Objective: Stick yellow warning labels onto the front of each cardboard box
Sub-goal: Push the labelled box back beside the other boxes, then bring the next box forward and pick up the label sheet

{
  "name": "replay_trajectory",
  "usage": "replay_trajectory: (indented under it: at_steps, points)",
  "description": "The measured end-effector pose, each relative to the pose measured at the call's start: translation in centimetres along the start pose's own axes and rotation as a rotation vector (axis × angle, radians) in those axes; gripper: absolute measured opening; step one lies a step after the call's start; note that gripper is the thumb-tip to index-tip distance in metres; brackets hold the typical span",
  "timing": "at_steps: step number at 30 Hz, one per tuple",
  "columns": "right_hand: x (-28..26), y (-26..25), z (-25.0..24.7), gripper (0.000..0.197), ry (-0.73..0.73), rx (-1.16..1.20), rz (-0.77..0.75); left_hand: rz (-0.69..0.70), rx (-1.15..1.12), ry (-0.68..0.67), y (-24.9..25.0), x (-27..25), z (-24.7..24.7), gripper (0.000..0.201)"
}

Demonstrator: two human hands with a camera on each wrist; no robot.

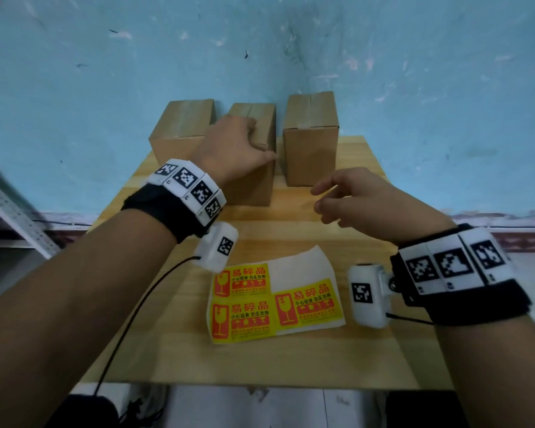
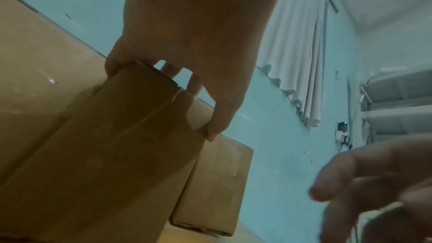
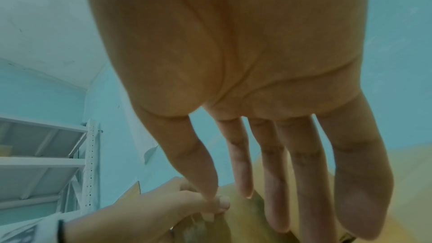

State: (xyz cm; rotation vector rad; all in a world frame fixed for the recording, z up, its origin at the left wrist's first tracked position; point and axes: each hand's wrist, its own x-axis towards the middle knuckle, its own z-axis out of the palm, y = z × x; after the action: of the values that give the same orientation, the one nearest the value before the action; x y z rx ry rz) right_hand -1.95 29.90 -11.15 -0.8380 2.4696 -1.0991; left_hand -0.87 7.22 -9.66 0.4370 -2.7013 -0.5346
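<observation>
Head view, item by item. Left hand (image 1: 229, 146): my fingers curl over the top front edge of the middle cardboard box (image 1: 260, 180), gripping it. Right hand (image 1: 365, 202): fingers loose and spread, holding nothing, hovering just right of that box. Left box (image 1: 179, 128) and right box (image 1: 311, 140): beyond my fingers, against the wall. Label sheet (image 1: 275, 301): on the surface nearer me than either hand, three yellow warning labels on it, one space bare. Step in hand, I judge: positioning the middle box. Next move calls for peeling a label and pressing it flat on the box front.
</observation>
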Motion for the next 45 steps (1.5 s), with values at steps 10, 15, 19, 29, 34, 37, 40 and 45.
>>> replay_trajectory:
  at_steps: [10, 15, 19, 29, 34, 37, 40, 45]
  points:
    - [-0.8, -0.6, 0.4, 0.018, -0.001, -0.030, 0.025, 0.042, -0.014, -0.150, -2.3, -9.1, -4.6, 0.069]
    - [-0.7, -0.5, 0.7, 0.021, -0.015, -0.038, 0.040, 0.053, 0.033, -0.205, -4.8, -9.8, -7.6, 0.068]
    - [-0.4, -0.3, 1.1, 0.040, -0.002, -0.042, 0.067, 0.096, -0.030, -0.292, -5.8, -8.6, -8.1, 0.073]
    - [-0.3, -0.6, 1.0, 0.035, -0.013, -0.027, -0.023, 0.228, -0.187, -0.357, -6.7, -5.6, -6.0, 0.079]
    - [0.4, 0.3, 1.3, 0.038, -0.015, -0.024, 0.118, 0.160, -0.051, -0.168, -6.3, -6.7, -5.3, 0.093]
    - [0.6, 0.9, 1.6, 0.020, -0.081, -0.072, 0.229, -0.016, -0.164, 0.077, -6.4, -8.8, -5.2, 0.088]
    - [0.7, 1.0, 2.1, 0.014, -0.180, -0.149, 0.303, -0.172, -0.089, 0.007, -6.7, -9.8, -5.4, 0.039]
    - [0.9, 0.9, 3.4, 0.008, -0.263, -0.251, 0.276, -0.302, -0.252, -0.577, -6.2, -10.6, -3.4, 0.034]
